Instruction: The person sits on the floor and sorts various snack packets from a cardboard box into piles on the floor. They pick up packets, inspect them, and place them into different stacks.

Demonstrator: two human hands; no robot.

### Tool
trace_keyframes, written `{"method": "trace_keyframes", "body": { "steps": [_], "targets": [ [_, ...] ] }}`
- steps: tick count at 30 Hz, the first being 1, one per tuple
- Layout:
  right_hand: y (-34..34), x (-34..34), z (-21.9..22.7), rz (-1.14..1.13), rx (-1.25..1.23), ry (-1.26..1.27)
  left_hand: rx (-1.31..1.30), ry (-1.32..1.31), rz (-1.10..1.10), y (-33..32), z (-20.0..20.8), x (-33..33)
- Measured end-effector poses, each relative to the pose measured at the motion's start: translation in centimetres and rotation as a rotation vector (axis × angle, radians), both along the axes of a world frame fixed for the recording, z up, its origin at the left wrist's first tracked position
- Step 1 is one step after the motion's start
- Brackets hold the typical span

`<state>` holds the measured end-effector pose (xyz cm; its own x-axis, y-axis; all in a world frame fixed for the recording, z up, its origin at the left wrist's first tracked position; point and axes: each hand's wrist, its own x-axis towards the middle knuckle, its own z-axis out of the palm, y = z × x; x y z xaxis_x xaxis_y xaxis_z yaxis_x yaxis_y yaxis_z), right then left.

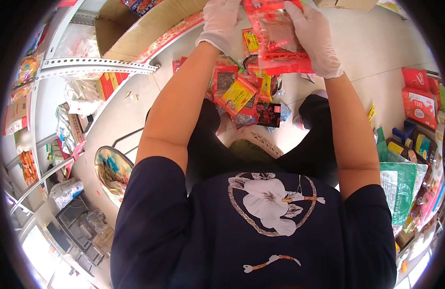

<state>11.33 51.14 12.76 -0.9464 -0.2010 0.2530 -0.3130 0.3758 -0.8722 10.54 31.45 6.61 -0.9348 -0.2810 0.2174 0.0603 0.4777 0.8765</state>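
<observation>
Both my hands wear thin, whitish see-through gloves and are raised at the top of the head view. My right hand [315,36] grips the right side of a flat red packet [275,36] with a clear window showing brown contents. Beside the packet's left edge, my left hand [219,20] has curled fingers, partly cut off by the picture's top; what they hold is hidden. Below the hands, between my legs, lies a loose heap of small food packets. Among them are a yellow packet [238,96], a red packet with a dark window [225,79] and a black packet [268,113].
At the left stand white metal shelves [95,63] with bagged goods and an open cardboard box [150,31]. A round patterned stool [111,169] is near my left arm. Red cartons [419,105] and a green bag [398,192] line the right side.
</observation>
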Motion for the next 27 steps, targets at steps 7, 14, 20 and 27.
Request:
{"method": "trace_keyframes", "body": {
  "steps": [7,14,20,27],
  "targets": [
    [3.5,-1.5,1.1,-0.079,-0.301,-0.287,-1.303,-0.51,-0.591,-4.3,-22.6,7.1],
    [6.4,-0.5,2.1,-0.313,-0.184,-0.335,-0.592,-0.974,-0.209,3.9,-24.2,13.5],
    [5.8,-0.3,2.5,-0.331,-0.358,-0.36,-0.868,-0.711,-0.583,6.1,-27.2,9.8],
    [7.3,-0.8,2.7,-0.331,-0.204,-0.453,-0.871,-0.801,-0.88,4.2,-24.6,6.9]
  ]
}}
